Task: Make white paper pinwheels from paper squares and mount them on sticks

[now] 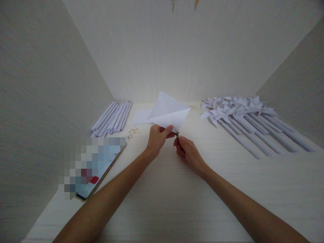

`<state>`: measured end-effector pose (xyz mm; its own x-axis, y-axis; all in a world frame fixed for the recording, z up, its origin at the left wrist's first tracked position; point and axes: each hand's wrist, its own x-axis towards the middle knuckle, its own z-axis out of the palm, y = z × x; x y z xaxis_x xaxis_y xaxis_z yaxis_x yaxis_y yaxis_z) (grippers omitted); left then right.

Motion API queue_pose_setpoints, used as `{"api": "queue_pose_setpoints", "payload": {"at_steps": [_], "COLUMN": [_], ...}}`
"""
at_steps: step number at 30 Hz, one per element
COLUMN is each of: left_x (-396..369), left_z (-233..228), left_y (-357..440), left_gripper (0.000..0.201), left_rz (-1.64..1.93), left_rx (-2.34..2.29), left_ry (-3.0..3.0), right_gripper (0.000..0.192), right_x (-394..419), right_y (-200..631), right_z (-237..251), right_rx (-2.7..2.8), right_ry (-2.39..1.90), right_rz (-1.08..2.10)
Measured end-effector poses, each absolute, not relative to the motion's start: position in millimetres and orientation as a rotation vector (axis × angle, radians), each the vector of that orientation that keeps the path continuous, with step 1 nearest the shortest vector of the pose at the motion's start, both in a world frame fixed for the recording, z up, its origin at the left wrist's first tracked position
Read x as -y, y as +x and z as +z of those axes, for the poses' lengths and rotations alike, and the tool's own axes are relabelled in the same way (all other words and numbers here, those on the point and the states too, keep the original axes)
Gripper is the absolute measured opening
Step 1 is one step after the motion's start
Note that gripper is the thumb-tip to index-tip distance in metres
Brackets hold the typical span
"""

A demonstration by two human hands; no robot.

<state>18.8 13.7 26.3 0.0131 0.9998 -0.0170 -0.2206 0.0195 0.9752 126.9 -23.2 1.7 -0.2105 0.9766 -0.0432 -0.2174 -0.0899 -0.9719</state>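
Both forearms reach in from the near edge over the pale table (162, 209), and the hands meet close together near its middle. The left hand (157, 137) has its grip pressed together on the paper (169, 113), thumb on top and fingers beneath, pinching the lower corner of the sheet. The paper is a folded white triangle with a crease across it; it stands up and away from that grip, fanning out beyond the fingertips and held clear of the table. Just right of the paper's pinched corner the right hand (188, 153) is curled shut around small scissors (177, 134), of which only the dark blades show, their tips touching the paper's lower edge beside the left thumb; whether the blades are parted cannot be told. Left of the paper and nearer the camera lies a phone (101, 175) at the table's edge, its screen blurred out. Beyond it, still left of the paper, sits a small heap of pale pins (132, 132), and behind them a bundle of rolled paper sticks (112, 118) lying side by side. Behind the paper a flat white sheet (140, 116) rests on the table. Well to the right of the paper lies a row of finished pinwheels (243, 116), heads bunched at the far end.
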Motion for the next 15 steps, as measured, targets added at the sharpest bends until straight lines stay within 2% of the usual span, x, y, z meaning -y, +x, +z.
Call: {"api": "queue_pose_setpoints", "payload": {"at_steps": [15], "left_x": [-13.3], "left_z": [26.7], "left_y": [19.8], "left_gripper": [0.019], "left_rz": [1.293], "left_rx": [-1.054], "left_ry": [1.038], "right_gripper": [0.034], "right_x": [23.2], "right_y": [126.9], "right_z": [2.8], "right_rx": [1.146], "right_ry": [-0.997], "right_rz": [1.497]}}
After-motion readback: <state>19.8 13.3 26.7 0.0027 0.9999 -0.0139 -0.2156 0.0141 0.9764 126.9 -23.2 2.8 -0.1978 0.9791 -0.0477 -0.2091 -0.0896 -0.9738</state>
